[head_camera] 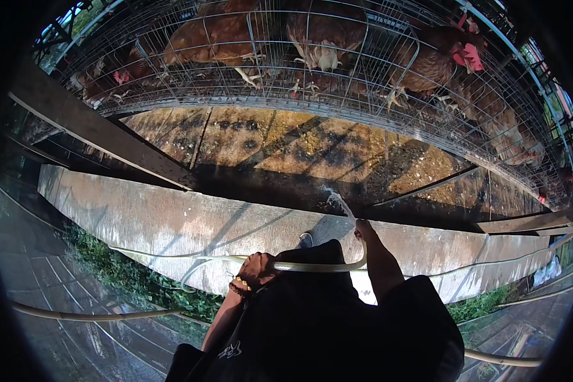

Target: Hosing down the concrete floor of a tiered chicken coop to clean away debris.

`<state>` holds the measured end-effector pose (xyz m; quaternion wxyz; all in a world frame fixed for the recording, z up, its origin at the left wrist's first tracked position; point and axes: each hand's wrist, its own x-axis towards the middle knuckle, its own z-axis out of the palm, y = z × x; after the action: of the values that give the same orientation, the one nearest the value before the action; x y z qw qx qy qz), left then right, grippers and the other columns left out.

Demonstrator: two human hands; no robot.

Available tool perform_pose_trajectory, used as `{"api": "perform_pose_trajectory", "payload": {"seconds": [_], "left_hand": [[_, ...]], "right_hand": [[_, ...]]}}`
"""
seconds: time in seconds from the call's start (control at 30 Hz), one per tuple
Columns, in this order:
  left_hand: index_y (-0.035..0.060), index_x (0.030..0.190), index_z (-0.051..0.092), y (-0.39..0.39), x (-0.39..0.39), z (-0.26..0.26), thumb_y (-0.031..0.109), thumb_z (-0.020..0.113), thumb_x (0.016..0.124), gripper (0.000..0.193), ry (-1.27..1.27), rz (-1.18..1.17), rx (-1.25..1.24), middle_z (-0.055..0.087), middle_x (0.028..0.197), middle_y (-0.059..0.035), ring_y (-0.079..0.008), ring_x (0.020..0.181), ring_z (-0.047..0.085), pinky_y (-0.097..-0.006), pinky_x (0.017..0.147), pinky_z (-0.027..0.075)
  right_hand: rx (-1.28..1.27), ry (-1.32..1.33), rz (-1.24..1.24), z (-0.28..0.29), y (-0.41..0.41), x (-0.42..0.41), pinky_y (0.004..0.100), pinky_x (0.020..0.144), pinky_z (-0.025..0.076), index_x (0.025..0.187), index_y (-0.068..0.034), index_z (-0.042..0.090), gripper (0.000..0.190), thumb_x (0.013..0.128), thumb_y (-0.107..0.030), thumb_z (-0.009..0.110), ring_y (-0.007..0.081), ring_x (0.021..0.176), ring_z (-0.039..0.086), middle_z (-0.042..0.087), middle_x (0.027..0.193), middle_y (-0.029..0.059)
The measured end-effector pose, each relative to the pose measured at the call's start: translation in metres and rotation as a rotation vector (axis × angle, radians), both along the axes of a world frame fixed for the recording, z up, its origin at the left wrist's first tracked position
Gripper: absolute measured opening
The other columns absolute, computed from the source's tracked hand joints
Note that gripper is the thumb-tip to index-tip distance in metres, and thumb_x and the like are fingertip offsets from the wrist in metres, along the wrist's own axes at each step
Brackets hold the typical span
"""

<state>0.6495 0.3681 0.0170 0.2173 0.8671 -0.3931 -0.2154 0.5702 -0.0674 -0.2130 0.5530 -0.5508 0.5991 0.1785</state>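
A pale flexible hose [315, 267] runs across my front. My left hand [255, 270], with beaded bracelets at the wrist, is closed around it at the left. Beyond that hand the hose trails left along a concrete walkway [162, 215]. My right hand [361, 229] grips the hose's end, which curves up to it; the nozzle end itself is hidden by the fingers. Water [339, 200] sprays from there onto the dark, wet strip below the droppings-covered floor [286, 143], under the wire cages.
Wire cages [310, 102] with several brown hens [215, 38] span the top. A wooden beam [100, 129] slants down at the left, another [525, 223] lies at the right. Green plants [129, 277] and dark sheeting [67, 334] border the walkway; my shoe [306, 239] stands on it.
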Motion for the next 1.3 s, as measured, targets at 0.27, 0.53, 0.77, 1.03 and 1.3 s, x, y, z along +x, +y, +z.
{"api": "perform_pose_trajectory", "payload": {"seconds": [0.27,0.53,0.77,1.03,1.3], "left_hand": [[0.0036,0.108,0.048,-0.003,0.002,0.0,0.034,0.068,0.075,0.049,0.024,0.003,-0.084,0.048,0.09,-0.0175,-0.0347,0.082,0.051,-0.0424,0.07,0.042],[0.0005,0.11,0.049,-0.003,0.002,-0.013,0.035,0.068,0.076,0.052,-0.122,-0.062,-0.076,0.05,0.087,-0.0182,-0.0355,0.076,0.052,-0.0419,0.065,0.043],[0.0032,0.107,0.053,-0.006,0.005,-0.019,0.036,0.067,0.077,0.047,-0.107,-0.085,-0.066,0.052,0.087,-0.0153,-0.0323,0.076,0.053,-0.0417,0.065,0.044],[0.0049,0.106,0.055,-0.007,0.006,-0.028,0.038,0.067,0.077,0.046,-0.138,-0.132,-0.075,0.053,0.088,-0.0134,-0.031,0.077,0.053,-0.0414,0.064,0.044],[0.0087,0.101,0.052,-0.014,0.005,-0.026,0.034,0.066,0.077,0.038,-0.075,-0.087,-0.149,0.051,0.084,-0.0146,-0.0325,0.076,0.053,-0.042,0.066,0.043]], "right_hand": [[0.016,0.046,0.008,0.013,-0.001,-0.002,0.039,0.037,0.038,0.07,0.004,0.052,0.033,0.082,-0.025,0.039,0.0222,0.038,0.046,0.051,0.057,0.0154],[0.044,0.04,0.128,0.017,0.007,0.0,0.0371,0.038,0.036,0.084,0.003,0.045,0.029,0.085,-0.023,0.033,0.0177,0.037,0.039,0.049,0.06,0.0168],[0.04,0.017,0.068,0.009,0.004,-0.007,0.0358,0.037,0.033,0.085,0.002,0.044,0.024,0.085,-0.02,0.033,0.0159,0.035,0.036,0.049,0.059,0.016],[0.07,0.017,0.094,0.016,0.009,-0.01,0.0354,0.038,0.032,0.09,0.001,0.045,0.024,0.084,-0.02,0.034,0.0146,0.038,0.037,0.047,0.057,0.0128],[-0.013,-0.011,0.011,0.016,0.008,-0.02,0.0366,0.039,0.041,0.077,0.004,0.054,0.027,0.08,-0.019,0.041,0.0205,0.041,0.05,0.055,0.06,0.0149]]}}
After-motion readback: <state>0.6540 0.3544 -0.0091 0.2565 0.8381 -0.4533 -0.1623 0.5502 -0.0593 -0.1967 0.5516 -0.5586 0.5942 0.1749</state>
